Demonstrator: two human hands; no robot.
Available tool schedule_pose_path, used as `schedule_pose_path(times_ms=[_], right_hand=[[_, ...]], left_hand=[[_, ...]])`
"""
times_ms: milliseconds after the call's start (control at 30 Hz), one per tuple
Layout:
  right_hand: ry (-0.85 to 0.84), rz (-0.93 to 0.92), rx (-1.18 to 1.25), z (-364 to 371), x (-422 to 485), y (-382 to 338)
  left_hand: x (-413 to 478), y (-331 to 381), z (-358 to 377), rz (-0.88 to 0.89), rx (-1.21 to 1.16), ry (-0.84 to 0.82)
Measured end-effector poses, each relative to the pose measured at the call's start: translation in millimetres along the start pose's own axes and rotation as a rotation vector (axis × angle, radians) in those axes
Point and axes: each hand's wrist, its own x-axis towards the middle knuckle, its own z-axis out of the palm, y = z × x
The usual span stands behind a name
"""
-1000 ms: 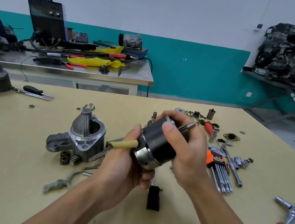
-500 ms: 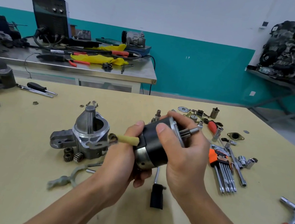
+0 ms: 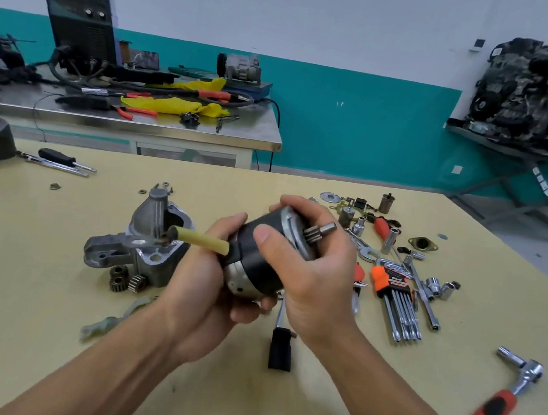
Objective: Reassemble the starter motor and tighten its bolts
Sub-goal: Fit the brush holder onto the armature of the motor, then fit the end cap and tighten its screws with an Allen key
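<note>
Both the left hand (image 3: pixel 204 288) and right hand (image 3: pixel 320 282) grip the motor body (image 3: pixel 250 263), long axis slanted, pinion shaft (image 3: pixel 323 230) pointing up-right.

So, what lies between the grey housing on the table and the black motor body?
In the head view, the yellow-sleeved lead from the motor body and the left hand gripping it.

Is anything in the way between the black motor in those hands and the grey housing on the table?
Nothing loose. The left hand wraps the motor on the side facing the housing, and the motor's yellow lead pokes across the gap toward it. Small gears lie at the housing's foot, outside its opening.
</note>
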Motion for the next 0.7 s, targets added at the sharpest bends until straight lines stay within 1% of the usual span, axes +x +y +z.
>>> schedule_pose_path(times_ms=[67, 133, 200, 233, 300, 433, 600, 667, 700], right_hand=[[0.02, 0.043, 0.049, -3.1, 5.7, -1.0], [0.084, 0.245, 0.221, -5.2, 12.0, -0.9], [0.13, 0.469, 0.389, -8.1, 17.9, -0.2], [0.143, 0.55, 0.463, -10.2, 19.5, -0.5], [0.162, 0.646, 0.558, -16.0, 22.0, -0.7], [0.15, 0.779, 0.693, -27.8, 25.2, -0.6], [0.213, 0.813, 0.831, -28.4, 23.2, 7.3], [0.174, 0.818, 0.842, -26.8, 22.0, 10.8], [0.138, 0.828, 0.836, -25.9, 21.0, 11.4]], left_hand=[[-0.8, 6.9, -6.3, -0.041, -0.026, -0.135], [-1.1, 11.7, -9.9, -0.082, -0.014, -0.246], [0.3, 11.8, -8.3, -0.088, -0.007, -0.282], [0.6, 10.1, -5.9, -0.079, -0.006, -0.268], [1.4, 5.5, -1.3, -0.04, 0.025, -0.213], [2.2, -1.5, -2.0, 0.142, 0.319, -0.106], [2.8, -6.1, -1.6, 0.401, 0.711, -0.106], [3.5, -8.3, -1.7, 0.486, 0.907, -0.077], [3.0, -8.5, -1.6, 0.517, 0.986, -0.014]])
